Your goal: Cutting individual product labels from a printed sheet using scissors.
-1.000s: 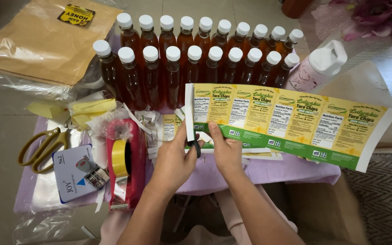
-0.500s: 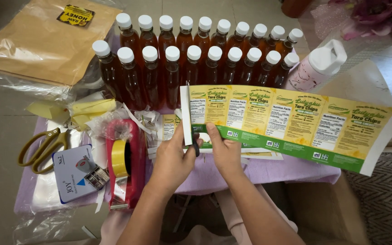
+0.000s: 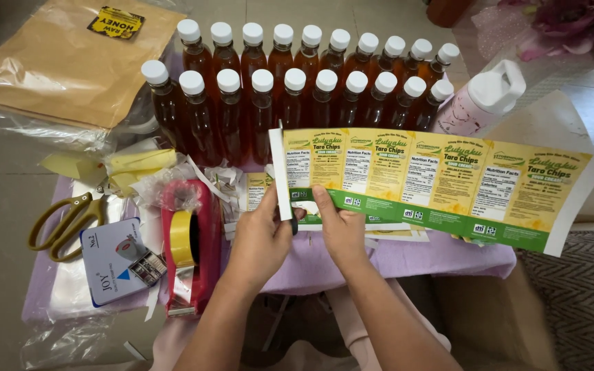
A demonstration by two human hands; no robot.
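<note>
I watch the left hand (image 3: 259,237) curl shut just left of the right one. Its fingers are closed round a small dark tool (image 3: 293,221), of which only a sliver shows past the thumb; I cannot tell for certain what kind it is. The right hand (image 3: 342,230) pinches the lower edge of the long yellow-and-green printed label sheet (image 3: 441,189), thumb on top and fingers under, held firm.

Against half a second ago, the narrow white paper margin strip (image 3: 280,172) at the sheet's near end stands more upright, straight above the left thumb. It looks parted from the printed panels along most of its height. The sheet's far end also sags lower, away to the right of the right fingers. I judge the trimming of that edge to be nearly through, with the strip joined only near its foot, if at all.

Beyond the fingertips stand two rows of amber plastic bottles with white caps (image 3: 297,89). Left of the left hand lie:
- a red tape dispenser with a yellow roll (image 3: 190,240)
- a small white-and-blue card box (image 3: 118,261)
- yellow-handled scissors (image 3: 63,220), untouched

Under both wrists hangs a lilac cloth (image 3: 407,257).
</note>
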